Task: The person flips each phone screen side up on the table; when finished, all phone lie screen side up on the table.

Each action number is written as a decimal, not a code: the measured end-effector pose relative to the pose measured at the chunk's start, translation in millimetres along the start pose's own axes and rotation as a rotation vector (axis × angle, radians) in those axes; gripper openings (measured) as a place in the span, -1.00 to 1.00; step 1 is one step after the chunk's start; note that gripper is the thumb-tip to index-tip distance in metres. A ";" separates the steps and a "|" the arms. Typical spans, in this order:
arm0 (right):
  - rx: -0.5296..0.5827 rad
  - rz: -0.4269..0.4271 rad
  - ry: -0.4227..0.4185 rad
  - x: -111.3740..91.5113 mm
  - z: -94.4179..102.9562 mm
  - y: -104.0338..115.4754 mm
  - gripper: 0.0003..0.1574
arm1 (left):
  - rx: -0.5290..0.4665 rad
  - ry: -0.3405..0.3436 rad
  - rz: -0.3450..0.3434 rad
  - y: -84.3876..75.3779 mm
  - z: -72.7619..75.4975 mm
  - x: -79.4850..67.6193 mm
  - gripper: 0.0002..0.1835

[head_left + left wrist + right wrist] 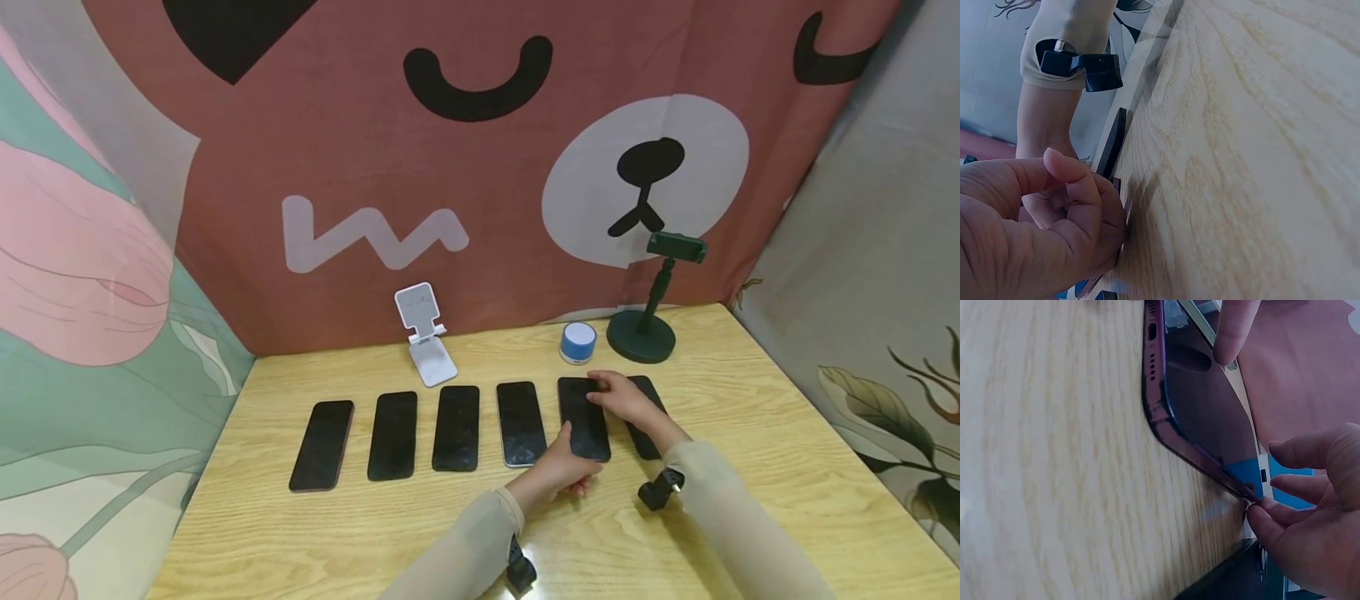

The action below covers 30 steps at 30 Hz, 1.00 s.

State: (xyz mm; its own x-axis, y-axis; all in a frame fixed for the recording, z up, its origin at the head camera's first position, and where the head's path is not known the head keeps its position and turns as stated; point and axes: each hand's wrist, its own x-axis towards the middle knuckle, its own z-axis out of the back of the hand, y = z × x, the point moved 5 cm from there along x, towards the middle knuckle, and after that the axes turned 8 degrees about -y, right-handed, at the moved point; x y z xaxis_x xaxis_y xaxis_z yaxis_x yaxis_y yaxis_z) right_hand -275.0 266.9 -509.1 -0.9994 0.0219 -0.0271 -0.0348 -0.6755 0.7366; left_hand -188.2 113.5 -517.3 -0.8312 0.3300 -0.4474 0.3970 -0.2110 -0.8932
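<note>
A dark-screened smartphone with a purplish frame lies fifth from the left in a row of phones. My left hand holds its lower left part, thumb along the left edge and fingers bent at the bottom edge. At the upper right corner, my right hand grips the edge with its fingertips. The right wrist view shows the phone's bottom edge with a port and speaker holes, and my right fingers at a corner. Another black phone lies beneath my right wrist, partly hidden by it.
Several more phones, such as a leftmost one and one beside the left hand, lie screen up on the wooden table. Behind them stand a white folding phone stand, a blue-and-white round speaker and a dark green phone holder.
</note>
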 end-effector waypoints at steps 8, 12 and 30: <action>0.106 0.050 -0.041 -3.7 14.0 0.4 -0.40 | 0.028 -0.006 -0.029 -1.6 -0.5 -2.1 -0.05; 0.152 0.097 -0.103 -4.2 24.2 -0.7 -0.45 | 0.067 -0.026 -0.077 -7.5 -2.5 -4.7 -0.08; 0.260 0.117 -0.092 -11.7 55.5 -39.7 -0.37 | 0.334 -0.023 -0.447 -31.0 -42.6 9.0 -0.23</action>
State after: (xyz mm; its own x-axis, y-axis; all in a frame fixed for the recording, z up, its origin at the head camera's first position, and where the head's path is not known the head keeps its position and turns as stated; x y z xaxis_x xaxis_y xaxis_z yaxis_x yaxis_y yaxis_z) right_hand -262.1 334.4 -500.5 -0.9922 0.0300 0.1212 0.0934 -0.4660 0.8798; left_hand -191.4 162.2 -495.6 -0.9002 0.4349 -0.0235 -0.1381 -0.3363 -0.9316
